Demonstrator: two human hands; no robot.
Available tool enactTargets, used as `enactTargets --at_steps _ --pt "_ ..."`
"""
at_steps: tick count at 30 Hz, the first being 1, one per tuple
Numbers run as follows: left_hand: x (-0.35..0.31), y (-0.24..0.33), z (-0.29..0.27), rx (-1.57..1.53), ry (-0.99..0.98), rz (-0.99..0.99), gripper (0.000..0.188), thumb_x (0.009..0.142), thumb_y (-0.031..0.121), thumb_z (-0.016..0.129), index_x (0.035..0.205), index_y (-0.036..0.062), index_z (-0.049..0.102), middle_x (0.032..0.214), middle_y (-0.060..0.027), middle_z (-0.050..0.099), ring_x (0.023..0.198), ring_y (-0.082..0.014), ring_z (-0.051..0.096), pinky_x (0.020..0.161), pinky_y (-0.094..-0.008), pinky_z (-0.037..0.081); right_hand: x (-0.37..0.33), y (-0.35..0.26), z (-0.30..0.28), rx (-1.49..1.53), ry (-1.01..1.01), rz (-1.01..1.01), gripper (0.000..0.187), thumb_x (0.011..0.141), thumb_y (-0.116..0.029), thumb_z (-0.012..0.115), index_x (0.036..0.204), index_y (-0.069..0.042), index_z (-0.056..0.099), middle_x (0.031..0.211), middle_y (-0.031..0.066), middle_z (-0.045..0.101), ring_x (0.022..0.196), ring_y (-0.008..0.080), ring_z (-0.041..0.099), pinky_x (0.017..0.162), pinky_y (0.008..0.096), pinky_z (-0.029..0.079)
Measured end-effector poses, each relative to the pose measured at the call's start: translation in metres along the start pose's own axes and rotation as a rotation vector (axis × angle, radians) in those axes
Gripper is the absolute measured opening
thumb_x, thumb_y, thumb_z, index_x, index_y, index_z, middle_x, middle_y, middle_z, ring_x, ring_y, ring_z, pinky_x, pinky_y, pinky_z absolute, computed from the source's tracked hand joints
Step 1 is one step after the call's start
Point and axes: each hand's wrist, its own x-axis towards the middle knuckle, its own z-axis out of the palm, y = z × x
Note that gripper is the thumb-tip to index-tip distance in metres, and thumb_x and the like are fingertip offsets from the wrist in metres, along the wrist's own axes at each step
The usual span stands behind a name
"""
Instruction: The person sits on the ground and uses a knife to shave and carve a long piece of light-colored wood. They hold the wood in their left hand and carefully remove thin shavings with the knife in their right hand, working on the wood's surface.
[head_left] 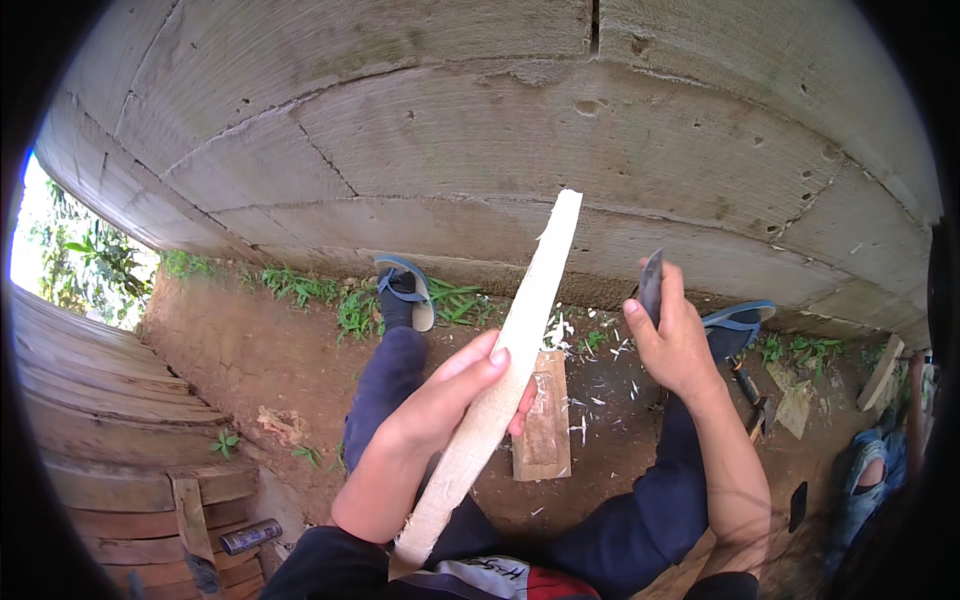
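My left hand [445, 400] is wrapped round the middle of a long, pale wooden stick [540, 265], thumb lying along its face. The stick slants from my lap up toward the wall; its upper part is whiter and freshly cut, with a small splinter on one edge. To the right, apart from the stick, my right hand [685, 345] grips a knife [651, 285]. Its dark, pointed blade sticks up past my fingers, and the handle is hidden in my palm. Below the stick a rectangular wooden block [543, 430] rests on the ground between my legs.
A concrete wall [480, 140] rises just ahead. White shavings [590, 400] are scattered over the dirt. My feet wear blue flip-flops [407, 285]. At right lie a hammer [762, 415] and torn blue jeans [865, 480]; at left, boards [100, 400] and a can [250, 537].
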Motion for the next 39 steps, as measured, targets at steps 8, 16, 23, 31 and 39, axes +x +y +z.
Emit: enactTargets --at_steps 8,16,23,31,39 --pt "0.0 -0.012 -0.001 0.188 0.081 -0.019 0.053 0.103 0.041 0.033 0.136 -0.0002 0.038 0.09 -0.005 0.053 0.08 -0.0135 0.052 0.074 -0.0271 0.046 -0.015 -0.023 -0.001 -0.083 -0.003 0.005 0.043 0.096 -0.013 0.047 0.136 -0.005 0.036 0.102 0.0211 0.057 0.092 0.0373 0.06 0.082 0.042 0.047" --pt "-0.009 -0.016 0.01 0.77 0.148 0.264 0.047 0.102 0.025 0.039 0.138 -0.004 0.029 0.12 -0.0133 0.05 0.109 -0.0186 0.05 0.092 -0.0323 0.04 -0.052 -0.059 0.015 -0.117 -0.137 -0.311 0.049 0.095 -0.015 0.051 0.141 -0.006 0.039 0.094 0.0154 0.05 0.083 0.0334 0.054 0.078 0.0424 0.046" --pt "-0.014 -0.019 0.016 0.64 0.24 0.081 0.044 0.097 0.019 0.052 0.131 -0.0045 0.036 0.112 -0.0115 0.056 0.103 -0.0153 0.054 0.09 -0.0302 0.043 -0.069 -0.063 0.024 -0.034 -0.179 -0.312 0.054 0.091 -0.014 0.056 0.142 -0.004 0.038 0.094 0.0141 0.049 0.085 0.032 0.05 0.082 0.0396 0.044" --pt "-0.014 -0.02 0.024 0.415 0.227 0.139 0.045 0.093 0.016 0.061 0.129 -0.002 0.04 0.114 -0.0076 0.054 0.104 -0.0105 0.051 0.091 -0.0272 0.043 -0.064 -0.054 0.029 0.223 0.03 -0.321 0.038 0.086 -0.007 0.061 0.121 -0.003 0.046 0.097 0.0162 0.058 0.082 0.0375 0.061 0.07 0.0451 0.05" --pt "-0.017 -0.014 0.014 0.286 0.197 0.013 0.044 0.099 0.03 0.05 0.128 -0.0008 0.042 0.103 -0.0062 0.054 0.085 -0.0111 0.056 0.07 -0.0266 0.049 -0.068 -0.059 0.026 0.166 -0.008 -0.326 0.037 0.085 -0.005 0.061 0.12 -0.004 0.047 0.098 0.0164 0.057 0.076 0.0346 0.061 0.062 0.0421 0.052"
